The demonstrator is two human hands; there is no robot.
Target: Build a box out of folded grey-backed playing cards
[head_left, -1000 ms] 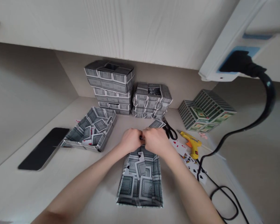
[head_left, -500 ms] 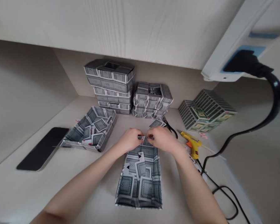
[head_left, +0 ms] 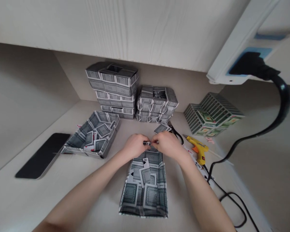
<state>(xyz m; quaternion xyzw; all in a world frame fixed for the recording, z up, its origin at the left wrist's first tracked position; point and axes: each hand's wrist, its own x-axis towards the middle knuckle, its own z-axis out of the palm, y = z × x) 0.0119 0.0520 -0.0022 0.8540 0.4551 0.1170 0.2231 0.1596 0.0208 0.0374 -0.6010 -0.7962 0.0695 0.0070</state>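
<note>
An open box made of grey-backed playing cards [head_left: 145,190] lies on the white desk in front of me. My left hand [head_left: 134,145] and my right hand [head_left: 166,144] meet over its far end wall. Both are closed in a pinch on a folded playing card [head_left: 149,142] held between them at the box's far rim. A loose card [head_left: 162,128] lies just behind my right hand.
A second open card box [head_left: 93,134] sits to the left, with a black phone [head_left: 43,155] beyond it. Stacks of finished card boxes [head_left: 114,88] [head_left: 157,103] stand at the back. Black scissors [head_left: 177,134], a yellow glue gun [head_left: 198,149], its black cable [head_left: 234,196] and card packs [head_left: 212,114] lie to the right.
My hands have drawn slightly apart, so the folded card between them shows. The view has shifted a little.
</note>
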